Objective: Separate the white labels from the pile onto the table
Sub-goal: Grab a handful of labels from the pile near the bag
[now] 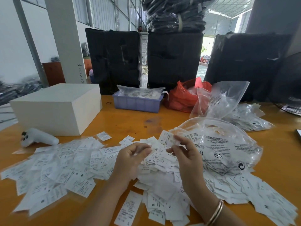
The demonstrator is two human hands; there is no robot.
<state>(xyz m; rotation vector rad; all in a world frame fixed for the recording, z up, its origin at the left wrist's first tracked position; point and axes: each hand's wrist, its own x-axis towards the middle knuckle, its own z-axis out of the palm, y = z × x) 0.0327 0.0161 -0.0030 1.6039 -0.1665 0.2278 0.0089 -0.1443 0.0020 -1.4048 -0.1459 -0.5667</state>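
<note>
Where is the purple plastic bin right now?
The purple bin sits far centre on the orange table, between the white box and the red bag.

The white labels (156,181) lay heaped in a loose pile on the orange table (123,121), small printed rectangles overlapping at every angle, some showing size letters such as S, M, L and XL. To the left, more labels (53,170) were spread flatter, several in clear sleeves. One label (168,138) I held tilted above the heap in my right grip (187,154). My left grip (132,159) pinched a pale piece just beside it.
</note>
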